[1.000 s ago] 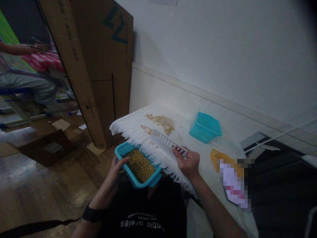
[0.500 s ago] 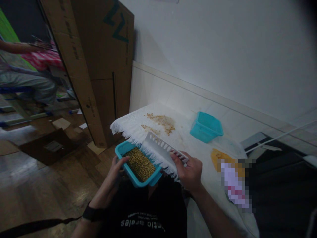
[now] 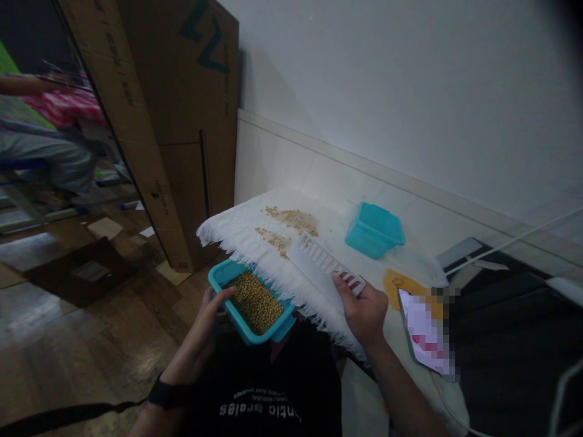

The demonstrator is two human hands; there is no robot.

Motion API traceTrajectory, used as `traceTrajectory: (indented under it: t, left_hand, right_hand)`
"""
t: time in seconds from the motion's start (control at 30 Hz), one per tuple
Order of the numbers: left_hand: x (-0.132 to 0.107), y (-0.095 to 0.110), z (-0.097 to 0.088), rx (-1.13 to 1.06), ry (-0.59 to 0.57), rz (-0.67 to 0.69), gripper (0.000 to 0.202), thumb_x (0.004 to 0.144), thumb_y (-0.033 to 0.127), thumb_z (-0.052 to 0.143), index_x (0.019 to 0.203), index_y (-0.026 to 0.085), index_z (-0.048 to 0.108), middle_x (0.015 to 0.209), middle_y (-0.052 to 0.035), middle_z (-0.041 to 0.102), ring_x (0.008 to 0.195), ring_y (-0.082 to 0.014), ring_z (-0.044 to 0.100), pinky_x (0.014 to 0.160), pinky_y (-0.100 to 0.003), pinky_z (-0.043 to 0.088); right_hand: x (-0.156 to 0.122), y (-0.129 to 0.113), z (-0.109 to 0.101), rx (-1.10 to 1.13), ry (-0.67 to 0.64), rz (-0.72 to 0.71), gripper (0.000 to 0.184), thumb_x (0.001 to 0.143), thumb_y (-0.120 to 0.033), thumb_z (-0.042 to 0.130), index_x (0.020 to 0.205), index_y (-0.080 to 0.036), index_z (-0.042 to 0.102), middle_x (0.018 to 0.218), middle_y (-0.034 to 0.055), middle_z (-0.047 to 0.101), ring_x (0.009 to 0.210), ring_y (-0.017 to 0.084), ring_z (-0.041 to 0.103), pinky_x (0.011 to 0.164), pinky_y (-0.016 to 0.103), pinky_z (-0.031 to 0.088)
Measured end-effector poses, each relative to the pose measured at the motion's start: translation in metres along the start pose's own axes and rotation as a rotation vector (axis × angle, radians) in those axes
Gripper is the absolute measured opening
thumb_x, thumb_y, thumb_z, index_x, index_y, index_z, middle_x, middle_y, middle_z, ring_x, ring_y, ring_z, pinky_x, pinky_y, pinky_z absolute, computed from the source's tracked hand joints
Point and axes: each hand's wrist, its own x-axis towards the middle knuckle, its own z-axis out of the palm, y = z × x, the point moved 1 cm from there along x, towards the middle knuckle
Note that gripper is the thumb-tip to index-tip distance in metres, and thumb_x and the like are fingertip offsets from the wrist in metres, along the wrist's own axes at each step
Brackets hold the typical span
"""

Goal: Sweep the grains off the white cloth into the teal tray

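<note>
My left hand (image 3: 210, 321) grips the left side of a turquoise plastic bin (image 3: 243, 332), its thumb over the rim. Yellowish soybeans (image 3: 257, 302) fill much of the bin, which I hold below the table's fringed edge. In my right hand (image 3: 367, 309) is a white slotted plastic piece (image 3: 314, 267), like a small rack or divider, held by its right end. Its far end is over the white tablecloth (image 3: 241, 227), beside scattered soybeans (image 3: 294, 220). Whether it touches the cloth I cannot tell.
A second turquoise bin (image 3: 373, 233) stands on the cloth near the wall. Right of it lie a yellow item (image 3: 395, 288) and a blurred phone-like object (image 3: 426, 340). A tall cardboard box (image 3: 182, 121) stands at left. Further left, a person (image 3: 50, 139) sits.
My right hand has moved the slotted piece to the right and slightly away from the bin of soybeans. The left hand holds the bin almost where it was.
</note>
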Motion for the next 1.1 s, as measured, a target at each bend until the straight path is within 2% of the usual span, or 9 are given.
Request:
traceTrajectory:
  t: [0.3, 0.5, 0.6, 0.83, 1.1]
  left_hand:
    - [0.002, -0.001, -0.002, -0.012, -0.012, -0.006, 0.083, 0.081, 0.056, 0.09, 0.151, 0.033, 0.052, 0.13, -0.0128, 0.072, 0.087, -0.0283, 0.077, 0.068, -0.041, 0.066]
    - [0.003, -0.002, -0.001, 0.001, 0.017, -0.001, 0.073, 0.085, 0.055, 0.086, 0.147, 0.034, 0.055, 0.116, -0.009, 0.071, 0.082, -0.026, 0.074, 0.069, -0.041, 0.065]
    - [0.003, -0.003, -0.001, -0.006, 0.034, 0.013, 0.069, 0.085, 0.054, 0.085, 0.144, 0.033, 0.056, 0.115, -0.0088, 0.071, 0.081, -0.026, 0.074, 0.067, -0.041, 0.065]
    - [0.003, -0.001, -0.001, -0.014, 0.044, 0.01, 0.074, 0.082, 0.055, 0.087, 0.146, 0.034, 0.056, 0.118, -0.0095, 0.073, 0.088, -0.03, 0.078, 0.071, -0.044, 0.067]
    - [-0.001, 0.001, 0.001, 0.001, 0.036, 0.017, 0.07, 0.084, 0.055, 0.086, 0.144, 0.034, 0.057, 0.112, -0.0081, 0.074, 0.083, -0.0276, 0.077, 0.071, -0.043, 0.066]
  right_hand:
    - [0.005, -0.003, 0.017, -0.009, -0.009, 0.03, 0.05, 0.099, -0.061, 0.069, 0.075, -0.019, 0.081, 0.062, 0.0074, 0.078, 0.054, 0.023, 0.075, 0.054, 0.028, 0.055]
    - [0.009, -0.007, 0.03, 0.027, -0.056, 0.028, 0.051, 0.1, -0.062, 0.068, 0.076, -0.019, 0.081, 0.061, 0.0064, 0.077, 0.052, 0.022, 0.072, 0.053, 0.027, 0.053]
    - [0.01, -0.009, 0.034, 0.04, -0.063, 0.01, 0.051, 0.101, -0.061, 0.067, 0.075, -0.019, 0.08, 0.058, 0.005, 0.074, 0.048, 0.02, 0.068, 0.051, 0.026, 0.051]
    - [0.011, -0.01, 0.035, 0.058, -0.062, -0.032, 0.047, 0.101, -0.057, 0.069, 0.08, -0.018, 0.084, 0.061, 0.0058, 0.077, 0.051, 0.02, 0.071, 0.053, 0.025, 0.053]
    - [0.008, -0.011, 0.032, 0.076, -0.087, -0.022, 0.047, 0.101, -0.057, 0.07, 0.079, -0.018, 0.083, 0.057, 0.0037, 0.074, 0.046, 0.018, 0.067, 0.048, 0.025, 0.05]
